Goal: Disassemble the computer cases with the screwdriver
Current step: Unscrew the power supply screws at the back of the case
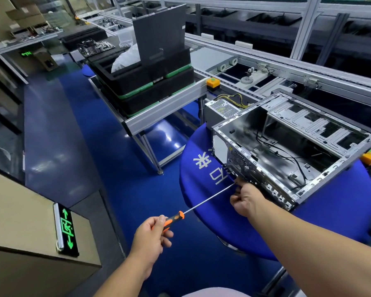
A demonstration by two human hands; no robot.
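Screwdriver tip at the rear panel of the opened computer case, right of centre.

I see the computer case (pixel 291 146) lying open on a round blue counter (pixel 204 189) at the right of the frame. My left hand (pixel 152 239) has its fingers wrapped around the orange-and-black handle of the screwdriver (pixel 201 203), whose shaft slants up to the case's rear panel. My right hand (pixel 245 200) has its fingers pinched narrow at the tip; I cannot tell if they hold anything. Black trays (pixel 146 82) sit stacked at upper centre.
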